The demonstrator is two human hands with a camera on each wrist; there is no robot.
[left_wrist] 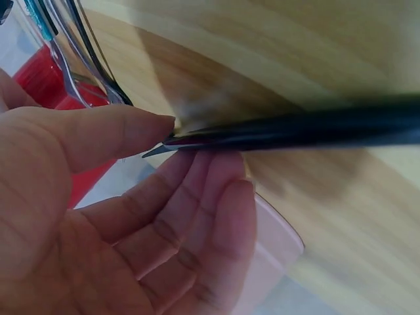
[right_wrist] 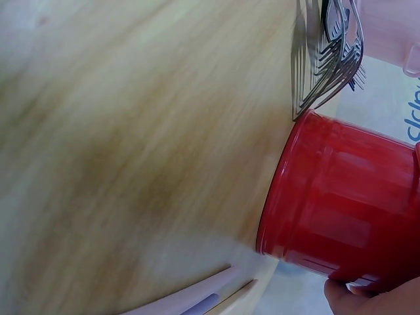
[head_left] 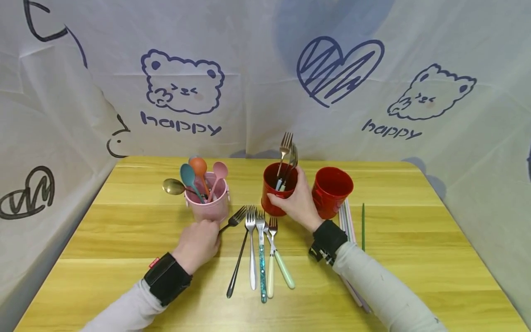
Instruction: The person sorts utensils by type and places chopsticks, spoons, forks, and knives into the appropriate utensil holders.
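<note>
My left hand (head_left: 198, 244) pinches a black fork (head_left: 237, 216) between thumb and fingers, just in front of a pink bucket (head_left: 209, 211). Its tines point away to the right, and the dark handle (left_wrist: 308, 128) runs out of the pinch in the left wrist view. With my right hand (head_left: 297, 203) I grip the right side of a red bucket (head_left: 269, 197), thumb across its front. Several forks (head_left: 286, 143) stand in that bucket, tines up. Between my hands, more forks (head_left: 252, 253) lie side by side on the table, with silver, black, teal and pale green handles.
Spoons (head_left: 188, 175) in teal, orange, pink and gold stand in the pink bucket. A second red bucket (head_left: 332, 203) is right of my right hand. Pale sticks (head_left: 351, 226) and a green stick (head_left: 363, 226) lie nearby. A white cloth (head_left: 257, 92) hangs behind the table.
</note>
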